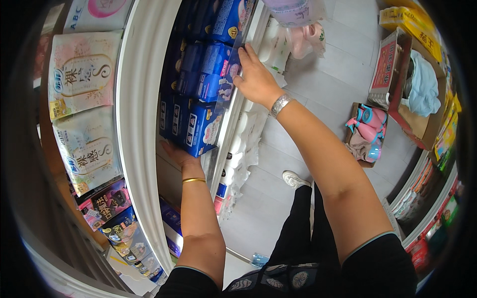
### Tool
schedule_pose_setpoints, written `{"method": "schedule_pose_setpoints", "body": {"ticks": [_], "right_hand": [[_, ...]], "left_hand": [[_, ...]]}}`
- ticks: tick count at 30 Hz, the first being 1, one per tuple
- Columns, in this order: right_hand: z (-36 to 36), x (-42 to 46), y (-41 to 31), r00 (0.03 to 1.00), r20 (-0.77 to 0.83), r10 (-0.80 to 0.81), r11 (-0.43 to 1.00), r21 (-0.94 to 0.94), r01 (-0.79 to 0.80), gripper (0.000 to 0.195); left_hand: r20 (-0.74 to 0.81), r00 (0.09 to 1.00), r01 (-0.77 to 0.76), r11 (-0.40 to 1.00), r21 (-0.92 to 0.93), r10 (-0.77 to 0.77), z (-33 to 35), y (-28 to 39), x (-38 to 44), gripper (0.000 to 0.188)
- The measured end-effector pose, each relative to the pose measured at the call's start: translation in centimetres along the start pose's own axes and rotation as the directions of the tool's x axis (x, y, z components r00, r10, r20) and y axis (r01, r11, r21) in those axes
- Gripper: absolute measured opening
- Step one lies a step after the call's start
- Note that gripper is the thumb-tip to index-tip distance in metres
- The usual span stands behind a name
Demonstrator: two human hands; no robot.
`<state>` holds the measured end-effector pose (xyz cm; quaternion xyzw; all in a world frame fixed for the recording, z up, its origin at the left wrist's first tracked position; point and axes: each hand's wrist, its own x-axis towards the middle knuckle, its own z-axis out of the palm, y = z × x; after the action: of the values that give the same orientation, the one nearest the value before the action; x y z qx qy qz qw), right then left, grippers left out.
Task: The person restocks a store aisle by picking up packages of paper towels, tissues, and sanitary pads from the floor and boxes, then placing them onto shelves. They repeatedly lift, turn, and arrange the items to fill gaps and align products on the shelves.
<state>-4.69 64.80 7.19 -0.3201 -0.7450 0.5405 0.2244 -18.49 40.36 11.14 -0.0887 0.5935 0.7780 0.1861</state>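
My left hand [179,154] reaches into a shelf bay, against the near end of a row of blue packs [201,128]; its fingers are partly hidden beside and behind them. At the shelf's front, my right hand [257,82] has its thumb and fingers apart, touching or very near a clear plastic guard strip [225,87]. Behind that strip stand more blue packs [216,59] in stacked rows. A silver bracelet [282,104] circles the right wrist, and a gold bangle [193,180] the left.
Printed sanitary-pad packs [84,74] line the upper shelf at left, behind its white edge [138,93]. White plastic-wrapped packs [242,130] sit lower down. On the grey floor [272,164] stand a box with pink spray bottles [367,130] and a larger cardboard box [413,126] holding light-blue cloth.
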Motion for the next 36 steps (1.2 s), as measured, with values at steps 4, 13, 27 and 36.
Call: {"method": "schedule_pose_setpoints", "body": {"ticks": [4,13,27,36], "right_hand": [[1.0,-1.0,0.3,0.999,0.033,0.009,1.000,0.003,-0.009,0.076],[1.7,-4.3,2.2,0.999,-0.039,0.025,1.000,0.008,-0.025,0.076],[-8.7,-35.2,9.5,0.774,0.156,0.613,0.790,-0.145,-0.596,0.061],[-16.1,-50.4,9.0,0.667,-0.244,0.704,0.652,-0.149,-0.743,0.051]], "left_hand": [[0.026,0.999,-0.019,1.000,-0.023,0.020,0.0,-0.1,-0.2,0.073],[-0.011,1.000,-0.023,1.000,0.004,0.023,0.6,0.2,0.5,0.070],[0.078,0.991,-0.127,0.905,0.405,0.105,-2.7,0.1,2.6,0.063],[-0.123,0.968,-0.101,0.783,0.613,0.221,-1.8,2.8,-5.5,0.057]]}}
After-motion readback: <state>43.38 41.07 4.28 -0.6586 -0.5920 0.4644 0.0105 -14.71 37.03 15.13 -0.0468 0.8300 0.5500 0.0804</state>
